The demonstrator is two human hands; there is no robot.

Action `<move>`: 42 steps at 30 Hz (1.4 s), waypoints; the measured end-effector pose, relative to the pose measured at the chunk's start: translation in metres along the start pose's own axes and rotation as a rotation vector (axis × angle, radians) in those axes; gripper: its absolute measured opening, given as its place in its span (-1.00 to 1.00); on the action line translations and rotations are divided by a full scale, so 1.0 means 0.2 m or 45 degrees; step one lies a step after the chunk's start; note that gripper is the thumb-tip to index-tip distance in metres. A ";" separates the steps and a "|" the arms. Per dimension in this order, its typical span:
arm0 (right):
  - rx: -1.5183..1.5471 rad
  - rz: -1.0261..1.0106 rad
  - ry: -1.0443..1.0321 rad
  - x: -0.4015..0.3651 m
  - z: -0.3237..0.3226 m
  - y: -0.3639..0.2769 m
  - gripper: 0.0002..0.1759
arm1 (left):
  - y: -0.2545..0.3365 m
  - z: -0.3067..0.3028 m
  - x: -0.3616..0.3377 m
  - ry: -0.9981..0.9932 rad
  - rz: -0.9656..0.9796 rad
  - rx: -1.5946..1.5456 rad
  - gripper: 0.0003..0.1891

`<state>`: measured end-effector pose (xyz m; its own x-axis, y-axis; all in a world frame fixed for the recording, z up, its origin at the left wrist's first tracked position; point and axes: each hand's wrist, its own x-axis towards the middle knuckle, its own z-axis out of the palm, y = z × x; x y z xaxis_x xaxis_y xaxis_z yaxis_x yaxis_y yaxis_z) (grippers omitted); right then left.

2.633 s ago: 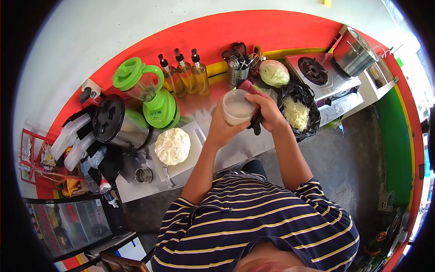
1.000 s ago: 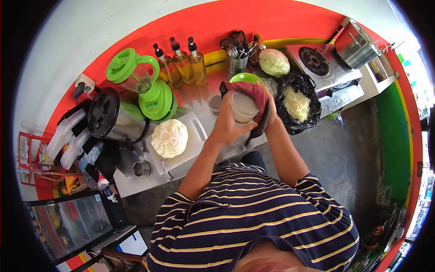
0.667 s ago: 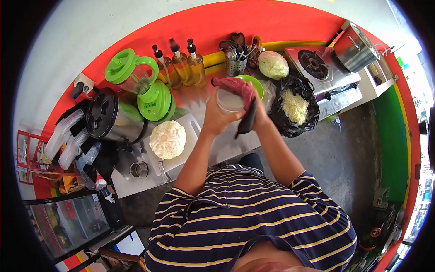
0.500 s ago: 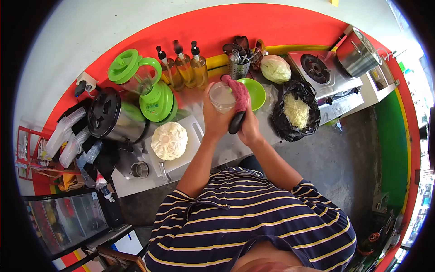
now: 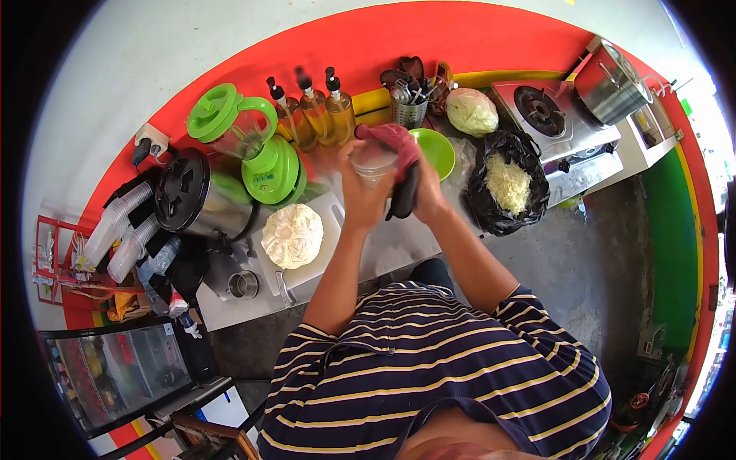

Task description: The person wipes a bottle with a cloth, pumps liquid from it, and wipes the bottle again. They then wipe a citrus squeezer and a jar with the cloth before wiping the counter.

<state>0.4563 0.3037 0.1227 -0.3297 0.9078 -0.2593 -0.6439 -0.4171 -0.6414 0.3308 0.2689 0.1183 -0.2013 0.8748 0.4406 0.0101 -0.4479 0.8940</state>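
Note:
In my left hand [image 5: 362, 201] is a clear round plastic container [image 5: 372, 163], held upright above the counter. My right hand [image 5: 431, 201] grips a pink and black cloth [image 5: 394, 138], which lies over the container's right side and top edge. The cloth's black end [image 5: 403, 193] hangs below, between my hands. Just behind my right hand sits a green bowl [image 5: 437, 152], partly hidden by it. On a white cutting board [image 5: 331, 230] left of my forearm rests a cut cabbage [image 5: 292, 236], with a metal handle [image 5: 284, 291] near the board's front edge.
A black plastic bag [image 5: 529, 218] of shredded cabbage [image 5: 507, 184] stands right. Behind are a whole cabbage [image 5: 472, 112], a utensil holder [image 5: 409, 115], oil bottles [image 5: 316, 119] and a green blender [image 5: 272, 172]. A gas stove [image 5: 563, 115] stands far right; a metal cup [image 5: 244, 284] is left.
The cloth has shifted over the container's top edge, and my hands have turned slightly with it. The whole view has moved a little.

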 end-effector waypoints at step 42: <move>-0.218 0.146 0.076 -0.21 -0.27 0.05 -0.55 | -0.16 -0.11 -0.14 -0.174 0.084 0.208 -0.10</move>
<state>0.5000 0.2636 0.0883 -0.3494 0.8580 -0.3765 -0.4764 -0.5086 -0.7172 0.3155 0.2541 0.0754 -0.0602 0.8665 0.4956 0.1799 -0.4790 0.8592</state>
